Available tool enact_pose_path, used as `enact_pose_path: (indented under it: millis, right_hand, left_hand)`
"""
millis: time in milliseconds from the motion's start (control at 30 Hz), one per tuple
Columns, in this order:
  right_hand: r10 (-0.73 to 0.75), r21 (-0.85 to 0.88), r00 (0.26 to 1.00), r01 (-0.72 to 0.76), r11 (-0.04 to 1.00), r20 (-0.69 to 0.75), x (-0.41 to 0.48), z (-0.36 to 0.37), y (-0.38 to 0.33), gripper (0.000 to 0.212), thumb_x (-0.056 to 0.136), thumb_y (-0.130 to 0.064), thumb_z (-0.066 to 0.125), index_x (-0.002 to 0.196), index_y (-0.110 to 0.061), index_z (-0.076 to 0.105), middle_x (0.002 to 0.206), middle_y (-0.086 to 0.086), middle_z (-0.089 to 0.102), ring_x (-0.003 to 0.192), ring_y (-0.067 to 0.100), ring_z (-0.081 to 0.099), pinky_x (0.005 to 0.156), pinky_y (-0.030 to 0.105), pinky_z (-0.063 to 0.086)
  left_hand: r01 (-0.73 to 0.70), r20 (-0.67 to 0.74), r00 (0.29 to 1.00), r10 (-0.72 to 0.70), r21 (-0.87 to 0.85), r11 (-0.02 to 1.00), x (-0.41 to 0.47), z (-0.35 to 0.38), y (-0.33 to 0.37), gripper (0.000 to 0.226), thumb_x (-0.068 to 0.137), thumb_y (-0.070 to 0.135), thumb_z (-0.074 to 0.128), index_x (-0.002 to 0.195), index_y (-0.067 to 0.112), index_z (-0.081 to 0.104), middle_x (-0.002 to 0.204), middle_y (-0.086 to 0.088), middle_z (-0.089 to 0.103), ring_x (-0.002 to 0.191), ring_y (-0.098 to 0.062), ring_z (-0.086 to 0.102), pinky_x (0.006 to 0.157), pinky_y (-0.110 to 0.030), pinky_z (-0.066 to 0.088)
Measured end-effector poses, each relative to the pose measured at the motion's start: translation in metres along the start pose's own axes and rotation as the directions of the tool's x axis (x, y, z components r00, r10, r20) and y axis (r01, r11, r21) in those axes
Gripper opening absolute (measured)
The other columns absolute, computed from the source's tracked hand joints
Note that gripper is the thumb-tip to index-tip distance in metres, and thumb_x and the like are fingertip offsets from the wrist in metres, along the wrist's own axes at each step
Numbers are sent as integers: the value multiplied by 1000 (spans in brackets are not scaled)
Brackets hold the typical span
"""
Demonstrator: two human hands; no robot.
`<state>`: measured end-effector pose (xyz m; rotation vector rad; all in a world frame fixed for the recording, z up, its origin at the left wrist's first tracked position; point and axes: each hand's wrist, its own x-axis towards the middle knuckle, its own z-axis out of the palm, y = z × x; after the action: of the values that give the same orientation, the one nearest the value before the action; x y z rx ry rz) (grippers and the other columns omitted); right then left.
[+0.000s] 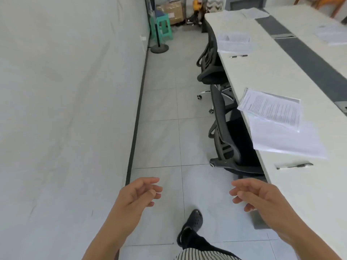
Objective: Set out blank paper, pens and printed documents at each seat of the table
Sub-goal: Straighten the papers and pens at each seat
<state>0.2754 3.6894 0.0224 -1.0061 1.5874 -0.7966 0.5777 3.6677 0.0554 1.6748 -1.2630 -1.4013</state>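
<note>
A long white table runs along the right. At the nearest seat a printed document lies partly over blank paper, with a pen just in front of them. At the seat beyond lie another printed document on blank paper and a second pen. More sheets rest at the far end and a paper set lies across the table. My left hand and my right hand hover empty over the floor, fingers loosely spread, left of the table's edge.
Two black office chairs are pushed under the table. A white wall lines the left of a tiled aisle. A green stool, a stand base and boxes sit at the far end. My shoe steps forward.
</note>
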Motion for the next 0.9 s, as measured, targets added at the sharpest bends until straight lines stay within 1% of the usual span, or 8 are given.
enact_pose_path:
  millis: [200, 267, 333, 433, 533, 733, 800, 900]
  right_hand:
    - [-25, 46, 998, 28, 999, -62, 105, -5, -50, 24, 92, 1, 58, 101, -16, 71, 86, -1, 77, 76, 14, 72, 61, 24, 51]
    - [-42, 37, 996, 45, 998, -76, 137, -9, -71, 23, 92, -1, 58, 100, -18, 71, 86, -2, 77, 75, 11, 71, 55, 16, 49]
    - [-45, 60, 995, 51, 997, -93, 158, -16, -89, 23, 92, -1, 58, 100, -19, 70, 88, -1, 76, 77, 12, 71, 55, 16, 50]
    - [-41, 109, 983, 61, 992, -178, 185, -31, -103, 24, 91, 1, 59, 99, -18, 71, 89, 1, 76, 80, 19, 72, 58, 18, 51]
    - [31, 134, 959, 7, 991, -282, 212, -45, -101, 22, 91, -3, 60, 99, -20, 70, 89, -1, 77, 79, 17, 72, 61, 19, 51]
    - [206, 264, 845, -80, 961, -494, 263, -60, -97, 21, 90, -4, 60, 100, -19, 71, 88, -3, 76, 78, 15, 72, 65, 28, 51]
    - [275, 323, 790, -103, 941, -548, 278, -62, -103, 20, 90, -4, 60, 98, -19, 71, 88, -2, 76, 80, 18, 72, 67, 31, 52]
    - [339, 407, 703, -77, 910, -625, 289, -63, -117, 21, 89, -3, 60, 95, -20, 72, 87, -1, 77, 79, 20, 71, 66, 32, 50]
  left_hand:
    - [-43, 96, 995, 42, 11, 999, 106, -9, 55, 25, 81, 13, 61, 104, 16, 69, 94, -4, 76, 88, -21, 71, 75, -32, 57]
    - [-54, 84, 995, 50, 46, 998, 146, -11, 65, 22, 88, 3, 61, 104, 15, 69, 93, -4, 76, 87, -21, 71, 76, -32, 56]
    - [-42, 113, 993, 35, 62, 997, 176, -9, 77, 23, 91, -2, 57, 104, 14, 69, 92, -5, 76, 86, -21, 72, 76, -33, 56]
    - [-52, 236, 971, 24, 112, 992, 226, 5, 99, 27, 92, -6, 54, 104, 13, 68, 92, -5, 77, 87, -24, 71, 73, -32, 57]
    - [-88, 343, 939, 21, 179, 980, 285, 23, 117, 30, 92, -7, 51, 105, 15, 68, 93, -3, 77, 88, -21, 72, 75, -33, 56]
    - [-198, 545, 837, 52, 211, 957, 411, 54, 169, 29, 92, -7, 53, 104, 15, 68, 94, -4, 76, 87, -20, 72, 76, -33, 55]
    - [-225, 609, 792, 44, 224, 948, 452, 66, 192, 21, 89, 3, 61, 104, 15, 68, 93, -3, 77, 87, -21, 72, 74, -32, 54]
    - [-272, 695, 718, 27, 245, 930, 502, 95, 231, 31, 72, 19, 59, 101, 16, 69, 91, -5, 77, 86, -25, 72, 71, -30, 53]
